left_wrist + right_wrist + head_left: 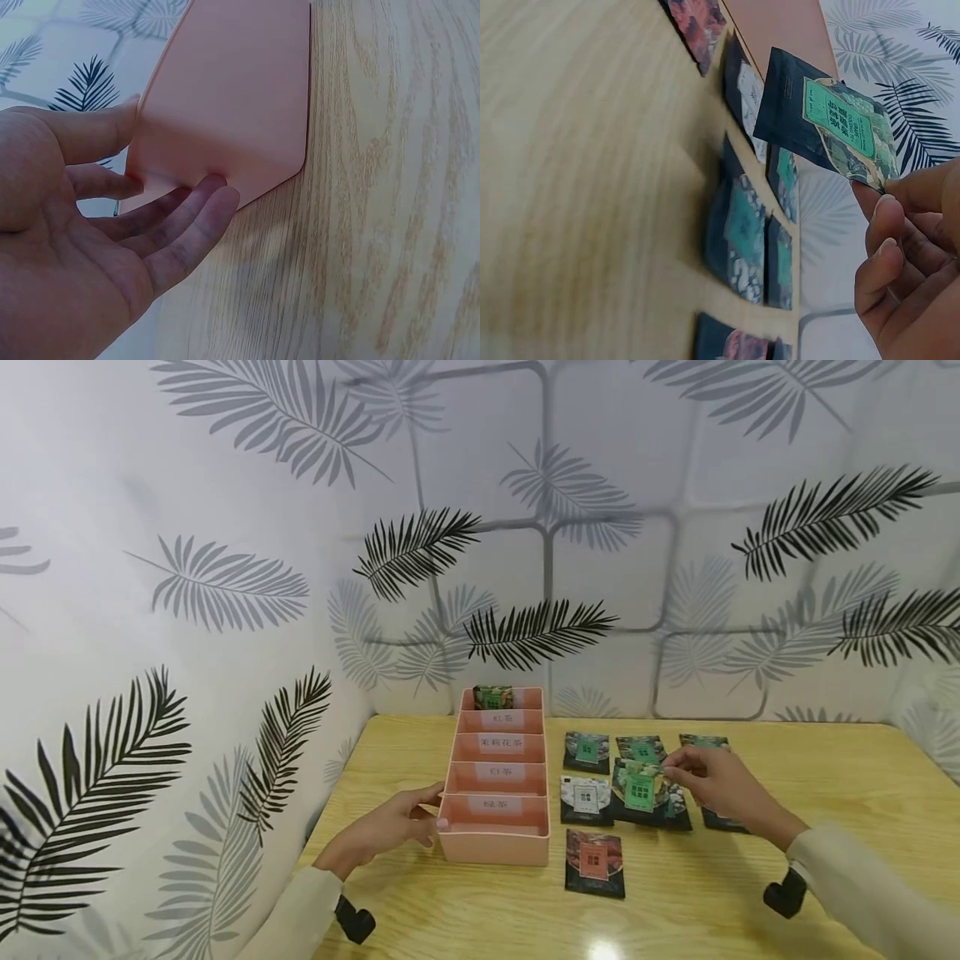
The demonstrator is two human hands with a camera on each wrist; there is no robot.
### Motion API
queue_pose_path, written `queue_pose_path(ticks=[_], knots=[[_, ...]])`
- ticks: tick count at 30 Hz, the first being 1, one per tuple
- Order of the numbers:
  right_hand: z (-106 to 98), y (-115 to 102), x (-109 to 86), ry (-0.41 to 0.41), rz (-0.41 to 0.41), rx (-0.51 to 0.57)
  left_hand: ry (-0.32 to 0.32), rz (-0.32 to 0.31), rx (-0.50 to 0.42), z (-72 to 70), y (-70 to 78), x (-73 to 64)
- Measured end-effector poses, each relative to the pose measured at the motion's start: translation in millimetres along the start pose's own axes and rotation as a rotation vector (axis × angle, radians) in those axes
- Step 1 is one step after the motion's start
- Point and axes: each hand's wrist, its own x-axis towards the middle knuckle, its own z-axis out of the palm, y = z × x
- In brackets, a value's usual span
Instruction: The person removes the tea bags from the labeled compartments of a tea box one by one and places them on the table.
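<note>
My right hand [708, 781] pinches a dark tea packet with a green label [844, 124] by one edge, between thumb and fingers. It is held up above the other packets, overlapping a dark packet [678, 810] in the head view. At the left, my left hand [393, 822] touches the near left corner of a pink compartment box [495, 850]. Its thumb is at the rim, and the fingertips [225, 199] rest against the outer wall. A green-labelled packet [492, 697] stands in the box's rearmost compartment; the compartments in front carry white labels with Chinese characters.
Right of the box lie a white packet [585, 800], a red-labelled packet [594, 862] and green-labelled packets [587, 752]. Another dark packet [720, 817] lies partly behind my right hand. The wooden table [675, 893] meets a leaf-patterned curtain [600, 527] at the back and left.
</note>
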Motion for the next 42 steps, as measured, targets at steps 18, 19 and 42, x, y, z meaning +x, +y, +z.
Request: queue_pose_path(ticks=[18, 19, 42], knots=[[8, 31, -45.3, -0.069, 0.084, 0.042, -0.028, 0.001, -0.003, 0.7, 0.9, 0.0], [9, 33, -46.4, -0.075, 0.081, 0.041, -0.028, 0.001, -0.004, 0.8, 0.6, 0.0], [24, 45, -54.4, -0.127, 0.121, 0.032, -0.035, 0.013, 0.000, -0.1, 0.8, 1.2]])
